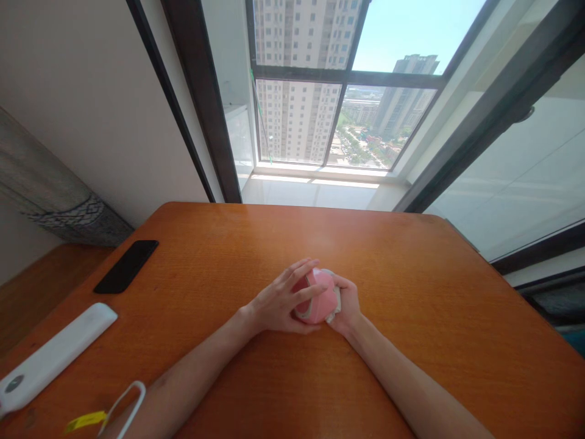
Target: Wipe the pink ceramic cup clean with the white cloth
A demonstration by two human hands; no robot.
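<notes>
Near the middle of the table, a pink rounded object (pixel 323 300) sits between my hands; its exact kind is hard to make out. My left hand (pixel 292 297) curves round its left side, with the fingers lying over the top and front. On the other side, my right hand (pixel 346 305) is closed around a pale, crumpled cloth (pixel 336 308) that presses against the pink surface. The fingers of my right hand are partly hidden behind the object and the cloth.
The brown wooden table (pixel 411 292) reaches toward a window (pixel 342 76). A black phone (pixel 127 266) lies at the left edge. Closer in are a long white device (pixel 59 353) with a grey oval and a white cable (pixel 137 402) with a yellow tag (pixel 86 421) by my left forearm.
</notes>
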